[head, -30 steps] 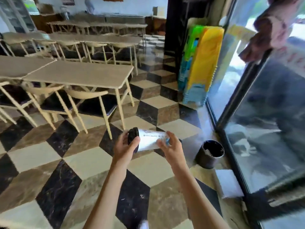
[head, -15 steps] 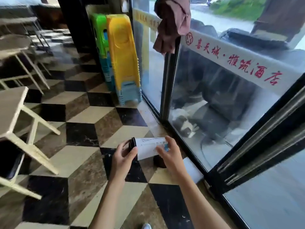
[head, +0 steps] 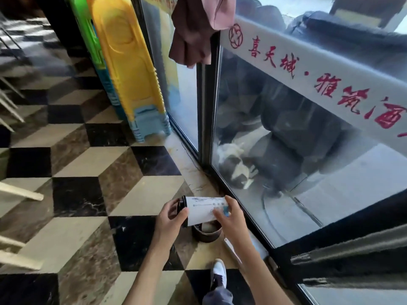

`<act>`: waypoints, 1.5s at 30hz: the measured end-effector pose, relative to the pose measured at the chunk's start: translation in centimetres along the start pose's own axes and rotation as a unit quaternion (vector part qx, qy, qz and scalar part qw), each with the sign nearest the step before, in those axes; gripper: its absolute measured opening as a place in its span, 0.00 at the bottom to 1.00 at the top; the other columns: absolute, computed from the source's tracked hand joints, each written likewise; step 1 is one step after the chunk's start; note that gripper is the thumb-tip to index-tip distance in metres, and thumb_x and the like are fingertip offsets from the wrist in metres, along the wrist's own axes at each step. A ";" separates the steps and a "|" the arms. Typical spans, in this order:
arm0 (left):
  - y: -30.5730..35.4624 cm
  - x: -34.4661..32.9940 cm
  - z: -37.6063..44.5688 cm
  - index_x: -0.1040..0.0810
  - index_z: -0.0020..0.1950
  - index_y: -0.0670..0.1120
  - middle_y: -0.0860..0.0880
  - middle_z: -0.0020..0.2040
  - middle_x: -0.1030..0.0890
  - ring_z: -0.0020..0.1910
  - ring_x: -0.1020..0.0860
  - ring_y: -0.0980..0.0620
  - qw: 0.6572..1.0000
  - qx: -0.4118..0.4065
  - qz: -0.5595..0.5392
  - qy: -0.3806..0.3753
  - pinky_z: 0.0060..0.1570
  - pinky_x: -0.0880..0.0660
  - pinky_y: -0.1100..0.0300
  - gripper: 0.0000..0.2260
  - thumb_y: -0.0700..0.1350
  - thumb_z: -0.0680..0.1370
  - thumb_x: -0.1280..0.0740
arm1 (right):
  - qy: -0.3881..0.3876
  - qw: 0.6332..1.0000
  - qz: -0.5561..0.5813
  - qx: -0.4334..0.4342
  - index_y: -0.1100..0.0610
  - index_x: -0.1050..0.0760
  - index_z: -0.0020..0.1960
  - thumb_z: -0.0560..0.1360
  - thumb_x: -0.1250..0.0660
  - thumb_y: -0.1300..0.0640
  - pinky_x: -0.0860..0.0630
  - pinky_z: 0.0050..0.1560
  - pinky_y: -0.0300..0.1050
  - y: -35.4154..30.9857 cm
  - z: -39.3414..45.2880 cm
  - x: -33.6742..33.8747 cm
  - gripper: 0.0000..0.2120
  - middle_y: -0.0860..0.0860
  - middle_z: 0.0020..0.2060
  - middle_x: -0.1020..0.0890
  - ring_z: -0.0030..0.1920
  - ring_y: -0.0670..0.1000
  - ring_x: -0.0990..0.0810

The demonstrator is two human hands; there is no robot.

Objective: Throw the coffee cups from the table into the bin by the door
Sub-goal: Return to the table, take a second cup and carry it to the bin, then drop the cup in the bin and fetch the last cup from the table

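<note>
A white paper coffee cup with a black lid lies on its side between my two hands. My left hand grips the lid end. My right hand grips the base end. Directly below the cup, on the floor, stands a small dark round bin, partly hidden by the cup and my hands. The bin sits close to the glass door.
Stacked yellow, green and blue plastic stools lean by the glass at the back. A cloth hangs over the door frame. Pale chair legs show at the left. My shoe is on the checked floor.
I have walked up to the glass door and turned right; the tables have left the view. The bin, seen ahead a second ago, is now straight under the cup.
</note>
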State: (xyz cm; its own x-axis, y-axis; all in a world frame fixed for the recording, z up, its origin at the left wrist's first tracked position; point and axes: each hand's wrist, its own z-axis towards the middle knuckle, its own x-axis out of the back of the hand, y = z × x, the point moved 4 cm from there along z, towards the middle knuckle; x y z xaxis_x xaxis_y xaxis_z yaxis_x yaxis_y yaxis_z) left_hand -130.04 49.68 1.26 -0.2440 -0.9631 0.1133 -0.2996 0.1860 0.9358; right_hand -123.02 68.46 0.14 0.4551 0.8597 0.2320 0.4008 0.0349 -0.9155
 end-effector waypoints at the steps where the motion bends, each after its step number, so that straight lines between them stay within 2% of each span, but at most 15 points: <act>1: -0.3 -0.8 1.6 0.22 0.62 0.56 0.60 0.55 0.20 0.53 0.21 0.64 1.000 0.006 0.003 0.002 0.44 0.25 0.71 0.16 0.49 0.75 0.26 | -0.004 1.000 -0.007 -0.010 0.50 0.33 0.71 0.74 0.29 0.53 0.23 0.55 0.42 0.4 1.9 0.2 0.27 0.49 0.63 0.24 0.58 0.48 0.22; 3: -1.1 -2.1 4.4 0.22 0.63 0.55 0.57 0.57 0.19 0.54 0.21 0.64 1.000 0.024 0.014 0.007 0.46 0.26 0.71 0.17 0.49 0.75 0.27 | -0.014 0.999 -0.019 -0.028 0.51 0.33 0.71 0.74 0.29 0.53 0.23 0.54 0.40 1.2 5.0 0.4 0.27 0.50 0.63 0.24 0.58 0.46 0.22; 7: -3.5 -4.0 9.6 0.24 0.69 0.46 0.49 0.61 0.19 0.61 0.22 0.52 0.996 0.069 0.048 0.008 0.60 0.27 0.58 0.20 0.44 0.77 0.28 | -0.024 0.996 -0.070 -0.056 0.53 0.34 0.71 0.76 0.31 0.52 0.23 0.59 0.48 3.1 10.2 0.0 0.26 0.50 0.63 0.23 0.59 0.49 0.23; 13: -11.9 -6.4 18.8 0.22 0.63 0.48 0.50 0.58 0.18 0.57 0.20 0.58 0.989 0.132 0.057 -0.021 0.50 0.25 0.70 0.15 0.39 0.77 0.28 | -0.021 0.986 -0.114 -0.119 0.55 0.36 0.74 0.77 0.33 0.52 0.29 0.61 0.44 11.4 18.4 -2.7 0.28 0.52 0.67 0.25 0.64 0.50 0.26; 16: -18.0 -7.2 23.2 0.23 0.67 0.46 0.49 0.61 0.19 0.61 0.21 0.53 0.982 0.171 0.075 -0.035 0.58 0.26 0.62 0.19 0.42 0.77 0.28 | -0.019 0.979 -0.120 -0.162 0.55 0.38 0.75 0.77 0.34 0.50 0.28 0.63 0.49 17.6 22.3 -5.1 0.28 0.53 0.67 0.25 0.65 0.53 0.26; 19: -24.6 -7.7 27.0 0.22 0.65 0.49 0.51 0.60 0.18 0.59 0.21 0.57 0.974 0.206 0.084 -0.037 0.53 0.26 0.67 0.17 0.43 0.76 0.28 | -0.018 0.972 -0.121 -0.199 0.54 0.38 0.75 0.77 0.34 0.49 0.28 0.61 0.48 24.5 25.5 -7.8 0.29 0.55 0.66 0.25 0.63 0.54 0.25; 25: -36.5 -9.2 31.8 0.25 0.60 0.58 0.58 0.58 0.20 0.57 0.23 0.64 0.962 0.254 0.089 -0.050 0.53 0.27 0.65 0.13 0.47 0.77 0.29 | -0.018 0.959 -0.115 -0.260 0.56 0.40 0.76 0.78 0.35 0.51 0.29 0.62 0.47 36.8 29.9 -11.6 0.30 0.57 0.70 0.28 0.66 0.56 0.27; 29: -41.7 -10.2 33.6 0.23 0.66 0.53 0.53 0.61 0.20 0.62 0.22 0.55 0.957 0.269 0.097 -0.055 0.64 0.26 0.55 0.17 0.47 0.77 0.30 | -0.002 0.952 -0.103 -0.288 0.57 0.40 0.76 0.79 0.36 0.51 0.27 0.65 0.56 41.5 31.9 -12.5 0.29 0.57 0.71 0.29 0.67 0.57 0.27; 31: -43.1 -10.7 34.1 0.23 0.66 0.53 0.52 0.62 0.20 0.62 0.22 0.54 0.954 0.278 0.098 -0.059 0.65 0.26 0.53 0.17 0.48 0.77 0.30 | 0.004 0.950 -0.099 -0.297 0.57 0.40 0.76 0.79 0.37 0.51 0.26 0.64 0.56 43.0 32.7 -12.8 0.29 0.56 0.71 0.30 0.68 0.58 0.28; 34: -44.4 -11.6 34.8 0.24 0.68 0.53 0.51 0.65 0.21 0.63 0.23 0.55 0.952 0.283 0.098 -0.062 0.66 0.27 0.53 0.19 0.48 0.77 0.30 | 0.012 0.947 -0.103 -0.302 0.56 0.40 0.76 0.80 0.38 0.50 0.29 0.58 0.45 44.1 33.7 -12.8 0.27 0.55 0.71 0.30 0.68 0.56 0.28; 36: -44.6 -12.0 35.4 0.26 0.71 0.52 0.50 0.68 0.23 0.66 0.25 0.53 0.951 0.289 0.091 -0.068 0.66 0.29 0.54 0.22 0.50 0.77 0.30 | 0.015 0.947 -0.103 -0.303 0.57 0.40 0.76 0.80 0.39 0.50 0.30 0.63 0.47 44.5 34.4 -12.5 0.27 0.55 0.72 0.30 0.70 0.56 0.30; 38: -44.2 -12.0 35.9 0.28 0.72 0.54 0.50 0.70 0.26 0.68 0.27 0.52 0.951 0.294 0.076 -0.062 0.62 0.30 0.57 0.24 0.51 0.77 0.30 | 0.016 0.948 -0.112 -0.298 0.58 0.40 0.76 0.80 0.40 0.49 0.35 0.67 0.46 44.3 35.0 -12.0 0.28 0.55 0.74 0.32 0.72 0.55 0.33; 41: -42.3 -11.3 36.6 0.29 0.71 0.57 0.50 0.70 0.26 0.64 0.25 0.55 0.957 0.279 0.056 -0.047 0.55 0.29 0.60 0.23 0.53 0.76 0.30 | 0.027 0.950 -0.113 -0.291 0.59 0.40 0.76 0.80 0.40 0.48 0.37 0.61 0.42 43.0 35.4 -11.0 0.28 0.54 0.73 0.31 0.71 0.54 0.32; 43: -40.5 -10.8 36.7 0.28 0.71 0.57 0.50 0.70 0.25 0.62 0.24 0.59 0.963 0.264 0.043 -0.040 0.56 0.28 0.60 0.23 0.52 0.76 0.30 | 0.033 0.955 -0.108 -0.275 0.58 0.37 0.75 0.79 0.39 0.48 0.34 0.59 0.43 41.2 35.4 -10.5 0.27 0.53 0.70 0.28 0.67 0.52 0.28; 45: -38.2 -10.2 36.7 0.28 0.71 0.57 0.50 0.70 0.26 0.61 0.24 0.61 0.968 0.247 0.043 -0.028 0.57 0.28 0.60 0.23 0.52 0.76 0.30 | 0.031 0.963 -0.098 -0.250 0.57 0.36 0.74 0.78 0.39 0.48 0.30 0.64 0.49 38.6 35.4 -10.2 0.27 0.52 0.69 0.27 0.67 0.52 0.27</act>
State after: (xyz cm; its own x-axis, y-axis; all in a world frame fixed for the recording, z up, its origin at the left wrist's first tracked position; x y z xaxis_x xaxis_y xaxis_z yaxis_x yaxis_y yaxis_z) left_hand -150.00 59.57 -47.90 -0.3326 -0.9305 0.1532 -0.6771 0.3487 0.6480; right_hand -140.32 79.07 -49.17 0.3722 0.8287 0.4181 0.8096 -0.0695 -0.5829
